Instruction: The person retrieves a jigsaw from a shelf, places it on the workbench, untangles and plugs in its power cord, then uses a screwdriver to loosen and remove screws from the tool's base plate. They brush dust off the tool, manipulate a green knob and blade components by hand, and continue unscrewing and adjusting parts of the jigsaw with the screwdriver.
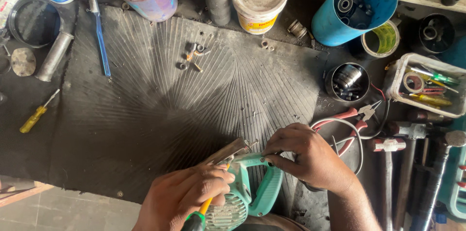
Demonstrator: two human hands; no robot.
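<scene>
My right hand [310, 158] is gripping the green power tool's [245, 197] handle tightly. My left hand [187, 197], closed around a yellow screwdriver [206, 206], is lying over its body.

Both hands curl low, left hand [187, 197] fisted, right hand [306, 156] fingers pinched.

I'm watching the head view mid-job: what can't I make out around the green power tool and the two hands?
- Screwdriver tip: the yellow-handled screwdriver in the left hand meets the green plastic power tool behind the fingers; contact point hidden.
- Tool's lower body: cut off by the bottom edge.
- Right hand: covers the tool's handle top, grip detail unseen.
- Small screws on the black ribbed rubber mat: too small to identify.
</scene>
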